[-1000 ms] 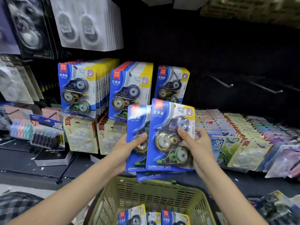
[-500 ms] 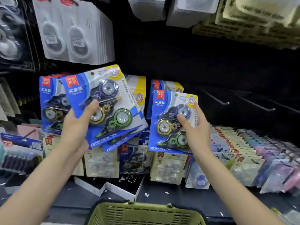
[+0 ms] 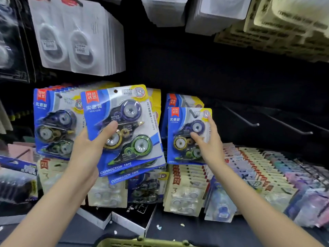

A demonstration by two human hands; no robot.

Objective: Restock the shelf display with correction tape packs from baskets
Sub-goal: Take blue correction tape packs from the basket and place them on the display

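Note:
My left hand (image 3: pixel 89 150) grips a small stack of blue correction tape packs (image 3: pixel 124 125), thumb across the front blister, held tilted in front of the middle hook row. My right hand (image 3: pixel 208 145) holds one blue correction tape pack (image 3: pixel 185 132) upright at a shelf hook, thumb on its face and fingers along its right edge, in front of the packs hanging behind it (image 3: pixel 179 100). A full row of the same packs (image 3: pixel 53 122) hangs at the left. The green basket's rim (image 3: pixel 142 242) shows at the bottom edge.
Bare metal hooks (image 3: pixel 249 122) stick out of the dark back panel at the right. White blister packs (image 3: pixel 80 38) hang above. Beige tape packs (image 3: pixel 185 191) and rows of pastel packs (image 3: pixel 267 172) lie below. Black boxes (image 3: pixel 128 218) sit on the shelf front.
Both hands rose from above the basket to the shelf. The right hand carried its single pack onto the hook row at the right; the left stack stayed tilted by the middle row.

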